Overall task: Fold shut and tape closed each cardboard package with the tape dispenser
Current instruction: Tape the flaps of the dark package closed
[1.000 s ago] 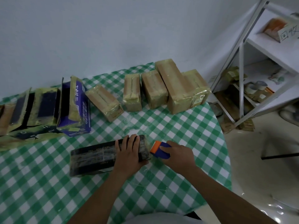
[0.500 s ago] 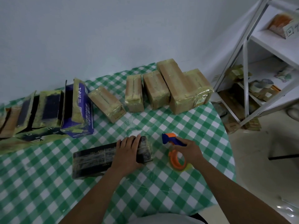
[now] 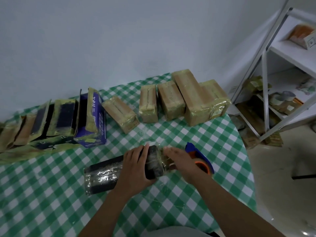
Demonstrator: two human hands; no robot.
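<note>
The black package [image 3: 104, 175] lies on its side on the green-and-white checked bench [image 3: 51, 194], right in front of me, long axis running left to right. It is dark cardboard wrapped in shiny clear tape that wrinkles and catches the light. The right end carries several crossing bands of tape.

My hands are close together, both on that right half. My left hand [image 3: 136, 166] grips the package, fingers over the top and thumb round the near side. My right hand [image 3: 183, 163] lays its fingers out straight on the taped end. The tape dispenser [image 3: 200, 158], blue with an orange roll, sits just behind that hand and is partly hidden by it; I cannot tell whether my palm touches it.

Along the far edge stand 5 brown packages [image 3: 171, 100], all sealed in yellowish tape, the leftmost turned at an angle and apart from the other 4. To the left, a purple box [image 3: 90, 120] stands with a flap raised, and beside it are more open boxes [image 3: 63, 117] with dark insides; what they hold I cannot make out. At the right a white shelf rack [image 3: 265, 82] carries tape rolls [image 3: 282, 98] and more wrapped packages.
</note>
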